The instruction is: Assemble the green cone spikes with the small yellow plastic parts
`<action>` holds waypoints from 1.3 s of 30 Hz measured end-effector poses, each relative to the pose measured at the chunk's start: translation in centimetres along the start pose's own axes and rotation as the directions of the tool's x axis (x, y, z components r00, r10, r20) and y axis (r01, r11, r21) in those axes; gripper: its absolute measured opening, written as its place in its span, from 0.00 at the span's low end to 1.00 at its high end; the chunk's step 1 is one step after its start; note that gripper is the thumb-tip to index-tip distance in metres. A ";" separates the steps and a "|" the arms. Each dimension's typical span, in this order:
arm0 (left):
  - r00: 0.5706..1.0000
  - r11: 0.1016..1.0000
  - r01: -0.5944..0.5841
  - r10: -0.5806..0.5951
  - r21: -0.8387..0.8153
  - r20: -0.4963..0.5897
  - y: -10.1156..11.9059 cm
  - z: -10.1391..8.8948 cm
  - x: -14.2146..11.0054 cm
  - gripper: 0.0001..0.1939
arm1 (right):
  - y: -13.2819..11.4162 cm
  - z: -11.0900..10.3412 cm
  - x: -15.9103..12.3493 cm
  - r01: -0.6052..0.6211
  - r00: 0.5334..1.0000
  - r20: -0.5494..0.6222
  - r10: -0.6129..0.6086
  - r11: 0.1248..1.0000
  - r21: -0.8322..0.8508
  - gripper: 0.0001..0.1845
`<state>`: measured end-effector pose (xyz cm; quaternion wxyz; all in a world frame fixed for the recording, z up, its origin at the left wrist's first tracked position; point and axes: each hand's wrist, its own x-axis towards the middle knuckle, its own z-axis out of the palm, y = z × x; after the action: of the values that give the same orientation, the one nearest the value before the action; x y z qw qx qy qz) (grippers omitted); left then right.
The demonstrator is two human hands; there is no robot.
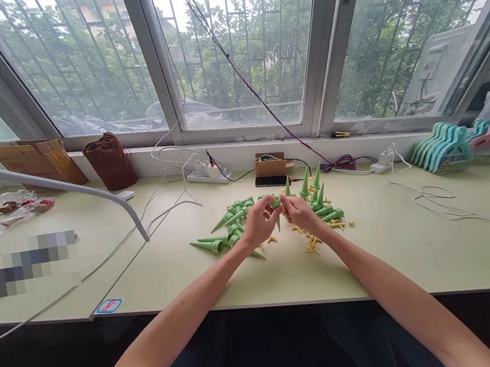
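Observation:
My left hand (258, 223) is closed around a green plastic watering spike (279, 224), its tip pointing down. Pressed up against that spike, my right hand (299, 212) has its fingers pinched together. What it grips is mostly hidden by the fingers, though a little yellow shows there. Loose green spikes (211, 246) lie in a heap to the left of my hands. On the right, more green spikes (305, 185) stand point up or lie on their sides. Small yellow valve-like pieces (311, 241) are scattered beneath and beside my right wrist.
Behind the heap are a black phone (272, 180), a small cardboard box (265, 167) and a white power strip (209, 176). White cables (441, 203) cross the table (421, 255). Teal hangers (440, 148) stand at right, a brown pouch (109, 161) at left.

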<state>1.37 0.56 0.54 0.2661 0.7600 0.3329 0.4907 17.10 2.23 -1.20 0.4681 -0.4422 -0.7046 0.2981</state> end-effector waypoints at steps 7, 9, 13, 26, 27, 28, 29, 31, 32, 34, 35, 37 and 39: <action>0.996 0.984 0.071 -0.079 -0.164 -0.038 -0.5 0.2 0.1 0.09 | 0.7 0.6 0.3 -0.121 0.992 0.080 0.100 0.936 0.331 0.30; 0.988 0.953 0.138 -0.152 -0.270 -0.032 -0.6 0.3 0.2 0.12 | 0.5 0.6 0.3 -0.128 0.991 0.084 0.105 0.928 0.351 0.30; 0.956 0.846 0.267 -0.293 -0.462 0.016 -0.5 0.1 0.5 0.18 | 0.0 0.6 0.1 -0.107 0.992 0.106 0.071 0.917 0.383 0.28; 0.942 0.716 0.300 -0.327 -0.631 0.077 -0.7 -0.1 0.7 0.21 | -0.3 0.6 0.1 -0.091 0.994 0.095 0.057 0.905 0.416 0.25; 0.941 0.710 0.302 -0.329 -0.636 0.079 -0.7 -0.1 0.7 0.21 | -0.2 0.6 0.1 -0.096 0.994 0.092 0.063 0.905 0.415 0.26; 0.938 0.702 0.309 -0.336 -0.642 0.084 -0.7 -0.1 0.7 0.22 | -0.2 0.6 0.1 -0.100 0.994 0.090 0.069 0.905 0.414 0.26; 0.935 0.694 0.315 -0.343 -0.647 0.087 -0.7 -0.2 0.7 0.22 | -0.3 0.6 0.1 -0.105 0.993 0.088 0.075 0.905 0.413 0.26; 0.931 0.680 0.324 -0.353 -0.657 0.094 -0.6 -0.2 0.8 0.23 | -0.4 0.6 0.1 -0.112 0.993 0.089 0.083 0.903 0.415 0.26; 0.930 0.675 0.326 -0.355 -0.662 0.096 -0.6 -0.2 0.8 0.23 | -0.4 0.6 0.1 -0.117 0.992 0.091 0.087 0.901 0.417 0.27; 0.928 0.665 0.327 -0.360 -0.671 0.096 -0.6 -0.2 0.8 0.23 | -0.5 0.5 0.0 -0.129 0.990 0.101 0.095 0.896 0.424 0.26; 0.926 0.658 0.330 -0.365 -0.677 0.097 -0.7 -0.2 0.9 0.24 | -0.6 0.5 0.0 -0.134 0.989 0.108 0.097 0.893 0.429 0.26; 0.920 0.640 0.338 -0.379 -0.690 0.099 -0.8 -0.1 0.9 0.25 | -0.6 0.5 0.0 -0.142 0.988 0.123 0.097 0.888 0.438 0.26; 0.914 0.619 0.346 -0.391 -0.704 0.105 -0.8 -0.1 0.9 0.25 | -0.6 0.5 0.0 -0.144 0.987 0.133 0.094 0.884 0.445 0.25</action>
<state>1.32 1.78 0.51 0.6229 0.4985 0.2741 0.5370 16.41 1.99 -0.89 0.5006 -0.3466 -0.6111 0.5058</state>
